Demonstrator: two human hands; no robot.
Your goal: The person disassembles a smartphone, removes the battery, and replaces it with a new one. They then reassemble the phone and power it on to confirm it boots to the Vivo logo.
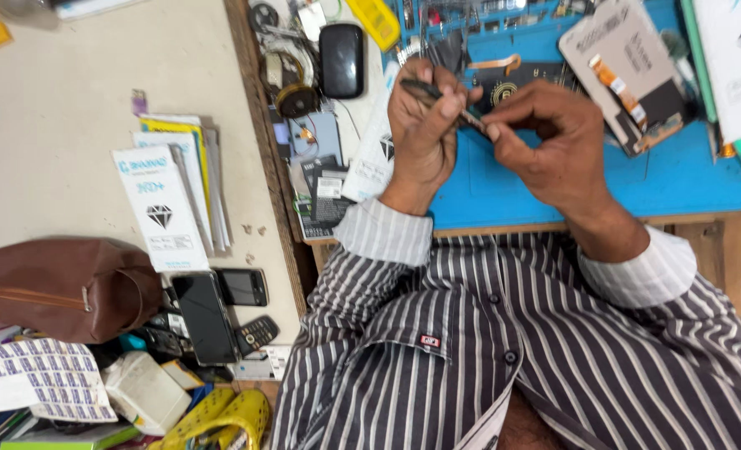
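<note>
My left hand (pixel 422 125) and my right hand (pixel 545 137) meet over a blue work mat (pixel 678 179). Together they grip a thin dark tool (pixel 444 100) that slants from upper left to lower right; the left fingers wrap its upper part and the right fingertips pinch its lower end. Behind the hands lies a black part with a gold ring mark (pixel 508 87). Striped sleeves and a striped shirt fill the lower frame.
A phone screen panel with orange flex cable (pixel 628 71) lies on the mat's right. A black computer mouse (pixel 342 60), white boxes (pixel 158 208), a brown pouch (pixel 58 287), several phones (pixel 216 312) and yellow sandals (pixel 220 417) sit left.
</note>
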